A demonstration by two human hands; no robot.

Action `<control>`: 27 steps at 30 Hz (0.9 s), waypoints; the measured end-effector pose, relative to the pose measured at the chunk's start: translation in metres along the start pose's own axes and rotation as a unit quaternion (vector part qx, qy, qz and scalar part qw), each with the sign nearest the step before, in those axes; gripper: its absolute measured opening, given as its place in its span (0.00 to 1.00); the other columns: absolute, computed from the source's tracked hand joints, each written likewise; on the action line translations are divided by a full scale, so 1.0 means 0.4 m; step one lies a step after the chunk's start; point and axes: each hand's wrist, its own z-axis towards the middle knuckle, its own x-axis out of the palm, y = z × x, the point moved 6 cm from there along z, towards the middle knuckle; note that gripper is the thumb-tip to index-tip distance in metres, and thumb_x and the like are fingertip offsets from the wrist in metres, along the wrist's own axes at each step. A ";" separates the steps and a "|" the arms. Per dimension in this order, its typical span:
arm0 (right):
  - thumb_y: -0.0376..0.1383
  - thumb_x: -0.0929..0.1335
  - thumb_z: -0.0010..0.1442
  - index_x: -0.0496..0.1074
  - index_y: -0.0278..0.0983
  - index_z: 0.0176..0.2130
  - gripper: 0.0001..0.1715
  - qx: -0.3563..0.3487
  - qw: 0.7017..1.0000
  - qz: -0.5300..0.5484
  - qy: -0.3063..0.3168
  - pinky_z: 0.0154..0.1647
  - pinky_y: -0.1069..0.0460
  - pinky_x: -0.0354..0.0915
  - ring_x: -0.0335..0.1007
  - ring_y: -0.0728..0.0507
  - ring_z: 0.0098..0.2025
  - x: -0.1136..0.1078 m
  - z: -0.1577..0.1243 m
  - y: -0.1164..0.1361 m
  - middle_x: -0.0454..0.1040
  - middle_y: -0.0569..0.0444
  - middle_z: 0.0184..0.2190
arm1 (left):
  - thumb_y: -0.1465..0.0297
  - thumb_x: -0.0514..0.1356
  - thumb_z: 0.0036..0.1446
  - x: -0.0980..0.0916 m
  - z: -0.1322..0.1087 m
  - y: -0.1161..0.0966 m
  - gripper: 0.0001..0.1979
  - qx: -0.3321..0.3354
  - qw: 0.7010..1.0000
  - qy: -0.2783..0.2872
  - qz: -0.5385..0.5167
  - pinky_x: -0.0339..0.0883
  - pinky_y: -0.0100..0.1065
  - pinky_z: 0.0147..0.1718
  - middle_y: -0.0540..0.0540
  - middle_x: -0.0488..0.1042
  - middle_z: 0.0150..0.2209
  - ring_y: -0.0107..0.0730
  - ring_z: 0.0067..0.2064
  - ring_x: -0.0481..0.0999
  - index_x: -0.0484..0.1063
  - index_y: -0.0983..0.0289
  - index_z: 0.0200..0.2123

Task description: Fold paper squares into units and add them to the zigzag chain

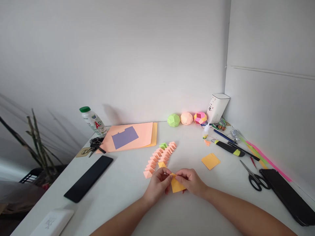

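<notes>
Between my hands is a small yellow-orange paper square (178, 186), pinched along its upper edge. My left hand (159, 183) is closed on its left corner, thumb and fingertips together. My right hand (192, 182) grips the upper right side the same way. Just beyond my left hand lies a folded yellow paper piece (161, 165). It sits at the near end of two rows of folded peach paper pieces (152, 160), with a green folded piece (163, 146) at the far end. To the right of my hands rests a stack of yellow paper squares (211, 161).
Paper balls (173, 120) stand along the wall. On the right lie a utility knife (228, 148), scissors (256, 178) and a black case (287, 196). On the left are peach sheets (145, 134), a bottle (93, 121), keys (95, 144) and a black flat object (88, 178).
</notes>
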 end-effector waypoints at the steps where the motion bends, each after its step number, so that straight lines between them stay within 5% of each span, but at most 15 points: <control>1: 0.48 0.66 0.55 0.73 0.34 0.33 0.19 0.002 1.000 -0.002 0.001 0.19 0.55 0.67 0.66 0.48 0.24 0.000 0.000 -0.001 0.68 0.56 0.23 | 0.59 0.62 0.49 -0.002 0.000 -0.002 0.17 0.006 1.000 -0.011 -0.004 0.58 0.24 0.13 0.41 0.61 0.19 0.20 0.15 0.60 0.56 0.60 0.30; 5: 0.47 0.66 0.56 0.73 0.34 0.33 0.19 -0.002 1.000 -0.008 0.005 0.19 0.55 0.67 0.66 0.49 0.24 0.001 -0.001 -0.001 0.68 0.56 0.23 | 0.61 0.63 0.47 -0.004 0.004 -0.005 0.19 0.029 0.999 -0.016 -0.028 0.59 0.24 0.12 0.42 0.63 0.26 0.17 0.15 0.60 0.52 0.59 0.30; 10: 0.46 0.65 0.57 0.73 0.34 0.33 0.17 -0.011 0.999 -0.020 0.025 0.20 0.56 0.66 0.67 0.48 0.25 0.007 -0.004 0.006 0.68 0.56 0.23 | 0.58 0.61 0.50 0.007 0.009 0.006 0.15 0.010 0.997 0.038 0.060 0.56 0.24 0.12 0.41 0.58 0.15 0.20 0.14 0.59 0.63 0.63 0.31; 16: 0.41 0.65 0.56 0.72 0.34 0.29 0.13 -0.018 0.999 -0.048 0.016 0.17 0.58 0.60 0.60 0.51 0.20 0.004 -0.004 0.004 0.64 0.59 0.19 | 0.61 0.60 0.49 0.007 0.004 0.010 0.12 -0.005 0.996 0.027 0.082 0.53 0.24 0.13 0.42 0.60 0.12 0.19 0.13 0.57 0.63 0.64 0.26; 27: 0.35 0.64 0.54 0.68 0.34 0.24 0.10 -0.015 0.999 -0.046 -0.021 0.20 0.57 0.53 0.54 0.52 0.21 -0.015 -0.001 0.009 0.60 0.60 0.19 | 0.66 0.57 0.51 0.008 -0.001 -0.009 0.08 0.021 0.999 0.031 -0.004 0.58 0.25 0.14 0.44 0.65 0.18 0.22 0.16 0.62 0.62 0.63 0.31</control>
